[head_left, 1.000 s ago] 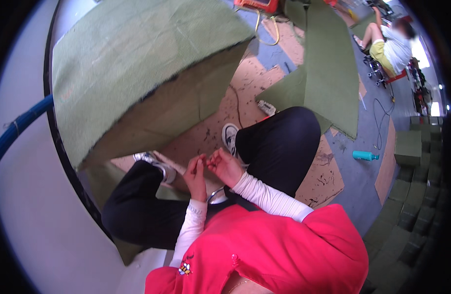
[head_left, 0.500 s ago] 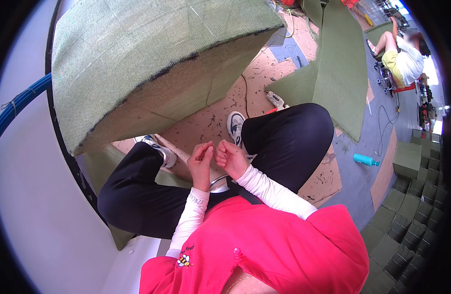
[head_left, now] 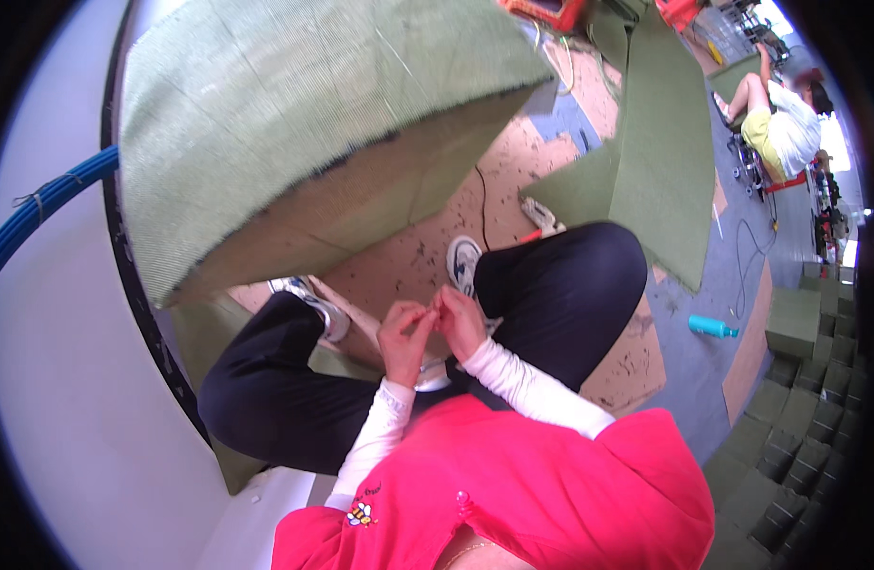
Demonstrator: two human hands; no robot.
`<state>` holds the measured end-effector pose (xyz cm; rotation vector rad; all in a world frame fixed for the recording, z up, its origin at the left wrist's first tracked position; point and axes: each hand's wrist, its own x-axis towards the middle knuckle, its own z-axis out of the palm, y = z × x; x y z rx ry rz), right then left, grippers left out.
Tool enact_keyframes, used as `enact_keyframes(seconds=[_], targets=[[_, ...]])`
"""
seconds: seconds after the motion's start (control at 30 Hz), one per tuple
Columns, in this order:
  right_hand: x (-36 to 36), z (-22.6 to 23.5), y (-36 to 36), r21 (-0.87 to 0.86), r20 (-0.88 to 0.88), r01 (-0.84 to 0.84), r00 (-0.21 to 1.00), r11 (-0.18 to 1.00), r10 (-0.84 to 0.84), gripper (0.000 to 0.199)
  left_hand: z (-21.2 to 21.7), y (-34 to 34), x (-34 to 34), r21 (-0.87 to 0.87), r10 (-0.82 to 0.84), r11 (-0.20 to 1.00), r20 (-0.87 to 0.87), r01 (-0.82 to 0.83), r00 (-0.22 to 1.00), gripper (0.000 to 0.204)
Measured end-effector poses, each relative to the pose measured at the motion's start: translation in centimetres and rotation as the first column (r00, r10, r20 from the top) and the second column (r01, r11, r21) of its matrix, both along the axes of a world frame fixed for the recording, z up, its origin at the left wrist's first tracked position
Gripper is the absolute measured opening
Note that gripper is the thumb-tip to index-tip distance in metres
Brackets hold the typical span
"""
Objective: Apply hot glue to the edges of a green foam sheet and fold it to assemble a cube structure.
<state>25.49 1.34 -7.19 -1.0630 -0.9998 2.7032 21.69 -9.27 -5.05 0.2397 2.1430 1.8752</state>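
Observation:
Between my knees, my left hand and my right hand meet, with their fingertips pinched together. Both are closed; anything between the fingers is too small to make out. Just beyond them stands a large green block-like piece, covered in woven material, its dark ragged edge and brownish lower side facing me. Neither hand touches it.
A white tool lies by my right knee, near a black cord. Green sheets spread beyond. At right are a teal bottle, stacked green blocks and a seated person. Blue hoses run at left.
My hands have drawn together, so their fingertips now meet where a small gap showed before. The whole view has shifted slightly, with the scene sitting a little lower.

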Motion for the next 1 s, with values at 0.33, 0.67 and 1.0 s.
enact_keyframes(seconds=[0.33,0.67,1.0], targets=[[1.6,-1.2,-0.5,0.79,0.258,-0.342,0.938,0.509,0.23,0.032,-5.8,-1.7,1.8,0.054,-0.003,0.998,0.352,-0.017,0.936,0.013],[1.2,-0.8,0.0,0.763,0.187,-0.291,0.954,0.577,0.234,0.028,-6.2,-1.1,1.1,0.125,-0.098,0.99,0.302,0.062,0.948,0.017],[1.3,-1.2,-0.1,0.72,0.136,-0.262,0.961,0.642,0.239,0.022,-4.0,-0.6,1.2,-0.09,0.006,0.996,0.139,0.006,0.99,0.015]])
